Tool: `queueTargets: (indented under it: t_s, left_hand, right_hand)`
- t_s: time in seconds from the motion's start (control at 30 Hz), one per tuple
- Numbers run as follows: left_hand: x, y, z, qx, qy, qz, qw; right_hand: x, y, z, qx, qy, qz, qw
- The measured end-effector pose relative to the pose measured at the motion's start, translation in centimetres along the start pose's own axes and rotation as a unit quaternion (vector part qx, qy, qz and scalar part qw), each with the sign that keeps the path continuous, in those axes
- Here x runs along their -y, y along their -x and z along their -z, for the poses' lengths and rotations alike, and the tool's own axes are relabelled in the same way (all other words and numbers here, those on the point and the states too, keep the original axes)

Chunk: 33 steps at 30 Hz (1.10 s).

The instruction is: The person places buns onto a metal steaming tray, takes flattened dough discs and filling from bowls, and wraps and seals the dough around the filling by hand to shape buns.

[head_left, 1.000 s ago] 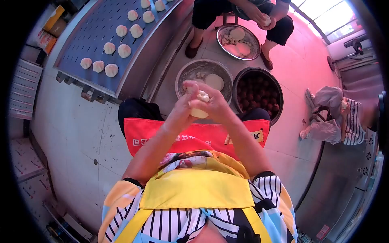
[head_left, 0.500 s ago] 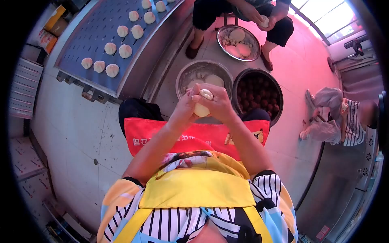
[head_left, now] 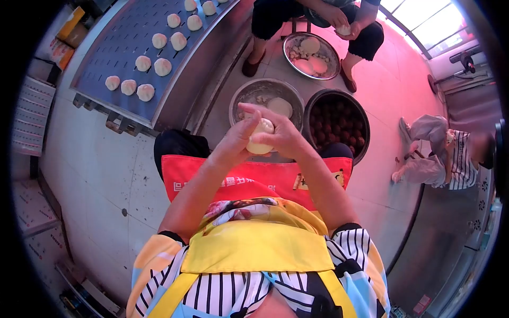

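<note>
Both of my hands wrap round a pale dough ball (head_left: 260,142) above my red apron (head_left: 233,175). My left hand (head_left: 236,139) cups it from the left, thumb pointing up along its side. From the right, my right hand (head_left: 286,135) curls over it, with its index finger stretched across towards the left. The ball's top is partly covered by fingers. Just beyond my hands stands a metal bowl (head_left: 239,94) with a large smooth lump of dough (head_left: 280,107) and smaller scraps. To its right is a dark tub (head_left: 362,114) of reddish-brown balls (head_left: 339,124).
A blue perforated tray (head_left: 114,63) at upper left bears several shaped buns (head_left: 163,67). Opposite sits a person whose hands (head_left: 347,26) hold dough over another bowl (head_left: 338,66). Another person (head_left: 432,151) in a striped top is at the right. Stacked boxes (head_left: 37,212) stand lower left.
My hands have loosened slightly and turned round the dough ball; more of it shows between them. My right index finger now reaches further left. The opposite person's hands have shifted a little.
</note>
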<state>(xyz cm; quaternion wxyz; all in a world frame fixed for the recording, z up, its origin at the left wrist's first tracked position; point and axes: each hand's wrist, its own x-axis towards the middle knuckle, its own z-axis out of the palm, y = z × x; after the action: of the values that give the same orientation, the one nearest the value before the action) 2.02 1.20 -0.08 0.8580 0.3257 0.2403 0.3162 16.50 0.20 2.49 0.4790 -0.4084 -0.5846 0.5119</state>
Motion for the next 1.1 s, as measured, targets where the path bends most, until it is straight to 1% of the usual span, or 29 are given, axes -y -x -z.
queueTargets:
  t_s: [0.03,0.1,0.13,0.2,0.23,0.27,0.33,0.4,0.43,0.5,0.53,0.57,0.63,0.7,0.73,0.8,0.83,0.9,0.93,1.0,1.03,1.1]
  left_hand:
    - [-0.5,0.2,0.6,0.036,-0.019,0.056,0.998]
    - [1.8,-0.5,0.2,-0.026,0.039,-0.039,0.998]
    - [2.6,-0.8,-0.4,-0.056,0.068,-0.089,0.992]
    - [2.6,-0.7,-1.1,-0.09,0.076,-0.11,0.987]
    - [2.4,-0.6,-1.4,-0.107,0.082,-0.117,0.984]
    - [1.7,-0.4,-1.0,-0.074,0.058,-0.061,0.994]
    - [-0.2,0.1,0.6,-0.008,0.01,0.049,0.999]
    - [1.2,-0.1,-0.9,-0.062,0.035,-0.044,0.997]
    - [1.7,-0.4,-1.5,-0.087,0.046,-0.093,0.991]
    - [2.3,-1.0,-1.0,-0.103,0.058,-0.117,0.986]
    - [2.5,-1.2,-0.8,-0.11,0.064,-0.126,0.984]
    - [2.1,-1.0,0.0,-0.087,0.047,-0.076,0.992]
    - [0.0,-0.2,0.8,-0.039,0.013,0.028,0.999]
    - [1.7,-0.9,0.5,-0.073,0.022,-0.064,0.995]
    - [2.3,-1.2,-0.1,-0.09,0.027,-0.112,0.989]
    - [2.6,-1.0,-1.4,-0.134,0.064,-0.129,0.981]
    - [2.5,-0.8,-1.9,-0.155,0.082,-0.135,0.975]
    - [1.1,-0.4,-0.6,-0.087,0.054,-0.062,0.993]
    - [0.8,-0.3,-0.1,-0.051,0.04,-0.024,0.998]
    - [1.5,-0.2,-1.0,-0.101,0.027,-0.051,0.993]
    - [1.6,-0.4,-1.3,-0.125,0.019,-0.07,0.99]
    - [1.6,-0.7,-1.3,-0.123,0.054,-0.072,0.988]
  right_hand:
    - [0.0,-0.1,0.0,0.012,-0.031,-0.018,0.999]
    - [-0.8,-0.3,0.3,0.024,-0.008,-0.002,1.0]
    - [-1.2,-0.3,0.3,0.004,0.026,0.003,1.0]
    - [-1.1,-0.5,0.1,-0.037,0.094,0.011,0.995]
    - [-0.6,-0.5,0.2,-0.004,0.056,-0.012,0.998]
    - [0.3,-0.4,0.5,0.03,0.017,-0.037,0.999]
    - [0.5,-0.3,0.6,0.047,-0.018,-0.051,0.997]
    - [-0.9,-0.4,0.4,0.016,-0.011,-0.028,0.999]
    - [-1.5,-0.5,0.3,-0.011,0.044,0.008,0.999]
    - [-1.7,-0.6,0.0,-0.065,0.15,0.08,0.983]
    - [-1.3,-0.6,-0.1,-0.043,0.093,0.048,0.994]
    - [-0.7,-0.6,-0.1,-0.02,0.037,0.016,0.999]
    - [-0.3,-0.5,0.0,0.0,-0.015,-0.027,1.0]
    - [-0.8,-0.6,0.2,-0.002,-0.006,-0.048,0.999]
    - [-1.3,-0.7,0.2,-0.03,0.034,-0.003,0.999]
    - [-1.8,-1.2,-0.2,-0.086,0.112,0.086,0.986]
    - [-1.2,-1.2,-0.2,-0.059,0.056,0.038,0.996]
    - [0.3,-0.8,-0.1,-0.005,-0.055,-0.062,0.997]
    - [-0.1,-0.6,0.2,-0.004,-0.043,-0.058,0.997]
    - [-1.6,-0.5,0.6,0.001,-0.017,-0.048,0.999]
    - [-2.2,-0.6,0.6,-0.024,0.004,-0.052,0.998]
    - [-2.9,-0.3,0.1,-0.073,0.043,-0.064,0.994]
